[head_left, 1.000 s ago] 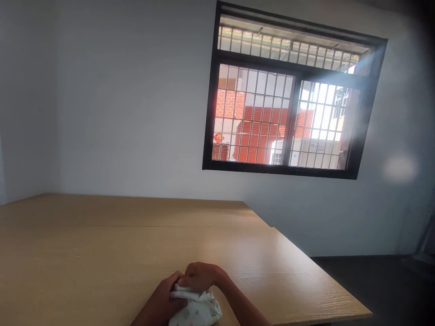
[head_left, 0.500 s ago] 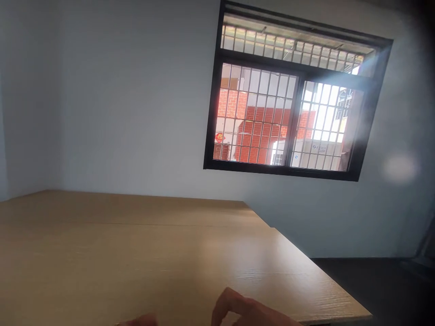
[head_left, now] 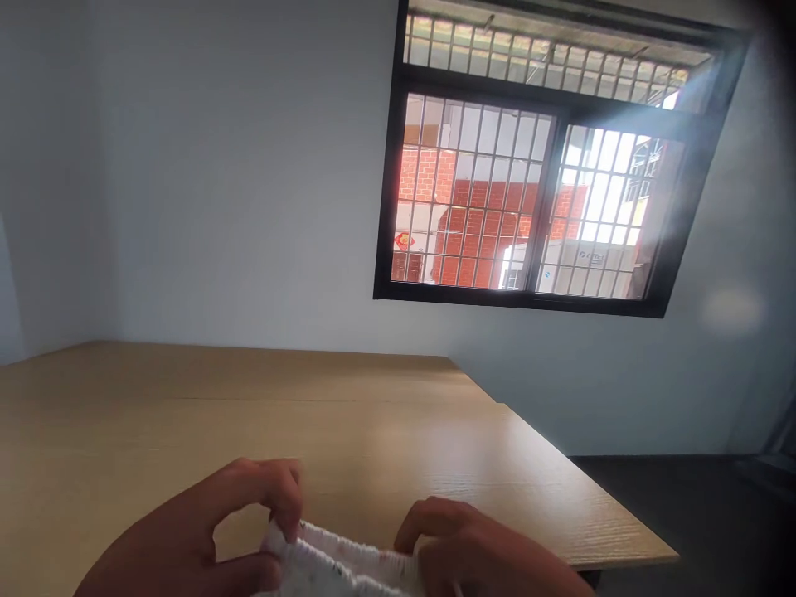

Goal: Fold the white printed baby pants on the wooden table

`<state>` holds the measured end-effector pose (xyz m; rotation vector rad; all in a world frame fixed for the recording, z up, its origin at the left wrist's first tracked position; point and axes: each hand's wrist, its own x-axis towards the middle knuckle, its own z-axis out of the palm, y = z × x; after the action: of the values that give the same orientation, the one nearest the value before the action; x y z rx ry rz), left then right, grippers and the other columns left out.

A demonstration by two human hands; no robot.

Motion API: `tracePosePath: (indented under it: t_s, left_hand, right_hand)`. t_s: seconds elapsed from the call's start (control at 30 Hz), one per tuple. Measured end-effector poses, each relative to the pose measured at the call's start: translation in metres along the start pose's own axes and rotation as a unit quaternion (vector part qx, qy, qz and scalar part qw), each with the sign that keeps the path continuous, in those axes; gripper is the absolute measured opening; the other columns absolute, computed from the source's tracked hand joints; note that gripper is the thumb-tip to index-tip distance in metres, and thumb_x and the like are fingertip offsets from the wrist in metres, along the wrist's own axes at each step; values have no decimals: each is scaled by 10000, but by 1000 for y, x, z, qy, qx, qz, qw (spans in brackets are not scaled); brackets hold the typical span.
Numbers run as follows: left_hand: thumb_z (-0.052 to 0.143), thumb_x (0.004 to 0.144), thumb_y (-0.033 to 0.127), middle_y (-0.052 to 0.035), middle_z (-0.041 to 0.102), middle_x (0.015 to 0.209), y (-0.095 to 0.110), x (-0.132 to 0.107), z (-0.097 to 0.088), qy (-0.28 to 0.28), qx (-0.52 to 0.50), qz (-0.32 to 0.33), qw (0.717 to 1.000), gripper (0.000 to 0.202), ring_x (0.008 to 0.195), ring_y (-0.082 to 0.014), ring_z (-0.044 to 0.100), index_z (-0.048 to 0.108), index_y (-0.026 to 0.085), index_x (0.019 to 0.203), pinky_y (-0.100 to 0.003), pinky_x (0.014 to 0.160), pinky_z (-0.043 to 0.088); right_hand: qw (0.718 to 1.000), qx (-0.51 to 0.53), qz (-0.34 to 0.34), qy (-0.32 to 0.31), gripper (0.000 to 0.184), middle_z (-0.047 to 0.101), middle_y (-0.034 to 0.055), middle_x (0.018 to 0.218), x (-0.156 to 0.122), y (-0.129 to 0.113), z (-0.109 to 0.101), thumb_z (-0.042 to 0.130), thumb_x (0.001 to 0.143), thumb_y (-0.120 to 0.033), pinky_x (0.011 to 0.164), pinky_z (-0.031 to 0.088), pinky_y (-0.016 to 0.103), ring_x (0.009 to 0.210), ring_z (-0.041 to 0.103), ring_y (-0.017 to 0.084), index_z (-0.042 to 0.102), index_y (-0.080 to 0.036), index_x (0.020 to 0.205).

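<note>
1. Left hand (head_left: 205, 531) arches, fingers pinching the gathered edge of a white printed garment (head_left: 336, 564).
2. Right hand (head_left: 478, 551) curls, gripping the garment's other end.
3. Garment stretches between them at the table's (head_left: 249, 423) near edge.

black-framed window (head_left: 553, 166) set in a pale grey wall (head_left: 217, 207), fitted with white security bars (head_left: 478, 157), a narrow upper row of panes above. through the glass: red brick building (head_left: 478, 224), small red diamond sign (head_left: 404, 241) at lower left of the window. strong sunlight through the right pane, hazy streak at the upper right corner. left of the window, a room corner (head_left: 99, 249). below it, light wood-grain table (head_left: 261, 414) with a thin seam (head_left: 279, 399) across the top. below right, dark floor (head_left: 684, 514).
</note>
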<state>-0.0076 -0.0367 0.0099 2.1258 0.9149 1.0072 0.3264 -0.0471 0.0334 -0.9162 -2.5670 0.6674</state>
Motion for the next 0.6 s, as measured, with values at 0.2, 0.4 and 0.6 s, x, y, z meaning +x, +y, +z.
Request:
tracePosePath:
  t_s: [0.2, 0.4, 0.6]
  left_hand:
    - [552, 918, 285, -23, 581, 909, 6, 86, -39, -38, 115, 128, 984, 99, 825, -181, 555, 568, 197, 958, -270, 793, 475]
    - [364, 858, 43, -159, 528, 1319, -72, 184, 4, 37, 298, -2, 954, 510, 1152, -282, 530, 432, 154, 1352, -466, 981, 453]
    - [499, 914, 238, -188, 402, 1496, -141, 111, 128, -98, 327, -128, 931, 535, 1387, -372, 353, 454, 133, 1436, -539, 1119, 345]
  right_hand:
    - [990, 41, 3, 137, 106, 515, -9, 772, 44, 49, -78, 550, 868, -323, 611, 441, 273, 653, 483, 143, 546, -239, 933]
    - [969, -127, 156, 146, 607, 617, 174, 1187, 119, 174, -71, 532, 845, -163, 877, 489, 441, 1061, 603, 289, 376, -161, 1431]
    - [964, -186, 177, 64, 552, 419, 122, 1527, 102, 243, 33, 510, 907, -274, 1151, 289, 424, 1410, 361, 267, 459, -185, 1449]
